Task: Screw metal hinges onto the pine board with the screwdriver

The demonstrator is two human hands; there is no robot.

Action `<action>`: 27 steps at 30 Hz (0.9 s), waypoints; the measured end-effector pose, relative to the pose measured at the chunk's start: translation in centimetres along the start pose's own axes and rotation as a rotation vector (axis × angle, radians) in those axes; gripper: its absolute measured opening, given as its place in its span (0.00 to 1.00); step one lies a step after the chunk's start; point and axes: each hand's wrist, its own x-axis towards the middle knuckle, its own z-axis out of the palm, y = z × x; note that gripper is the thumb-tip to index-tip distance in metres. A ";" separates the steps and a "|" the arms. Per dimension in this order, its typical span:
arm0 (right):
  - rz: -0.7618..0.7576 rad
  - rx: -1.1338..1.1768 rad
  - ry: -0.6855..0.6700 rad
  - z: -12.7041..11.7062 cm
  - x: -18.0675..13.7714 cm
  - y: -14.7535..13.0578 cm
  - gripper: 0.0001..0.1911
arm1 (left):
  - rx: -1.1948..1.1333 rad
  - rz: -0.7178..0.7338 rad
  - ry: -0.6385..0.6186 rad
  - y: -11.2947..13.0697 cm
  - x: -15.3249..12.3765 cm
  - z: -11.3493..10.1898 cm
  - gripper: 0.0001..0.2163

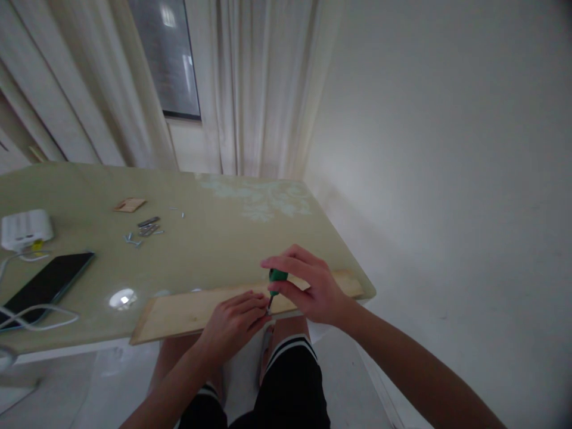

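Observation:
A long, pale wooden board (192, 310) lies along the table's front edge, partly overhanging it. My right hand (315, 286) grips the green handle of a screwdriver (277, 276) between thumb and fingers. The screwdriver's shaft points down and slightly left at the board's near edge. My left hand (236, 322) is closed over that edge, fingers on top and thumb in front, close beside the screwdriver's tip. Something small and metallic shows at the tip, but the fingers partly hide it and I cannot tell what it is.
On the pale green table (214, 250), several screws and small metal parts (147, 229) lie left of centre, near a small wooden piece (129, 204). Further left are a phone (47, 285), a white cable (53, 320) and a white charger (27, 228). A wall (447, 179) stands right.

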 end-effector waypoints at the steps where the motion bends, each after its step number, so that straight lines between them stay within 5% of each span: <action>1: -0.003 -0.042 0.079 0.2 0.0 0.0 0.14 | 0.001 -0.002 0.000 0.0 0.0 0.0 0.09; 3: -0.011 -0.097 0.118 0.3 0.1 -0.1 0.14 | 0.002 -0.005 0.002 0.0 0.0 0.1 0.08; 8: 0.011 0.028 -0.205 -0.4 0.6 -0.6 0.24 | 0.011 0.008 0.016 -0.1 -0.1 0.2 0.07; 12: -0.001 -0.083 0.071 0.2 0.1 0.0 0.12 | 0.003 0.007 -0.001 -0.1 0.0 0.1 0.07; 14: -0.018 -0.157 0.098 0.1 0.1 -0.1 0.11 | 0.000 0.000 0.003 0.0 0.1 0.0 0.08; 19: -0.009 -0.126 -0.423 -2.3 1.3 -1.3 0.20 | 0.004 -0.002 -0.005 0.0 0.1 -0.1 0.08; 24: 0.095 -0.447 -0.357 -3.3 1.7 -1.2 0.17 | 0.002 0.010 -0.005 -0.1 0.0 0.0 0.09; 27: 0.037 -0.601 -0.555 -4.0 3.0 -1.6 0.18 | 0.005 0.006 -0.016 -0.1 0.0 0.0 0.09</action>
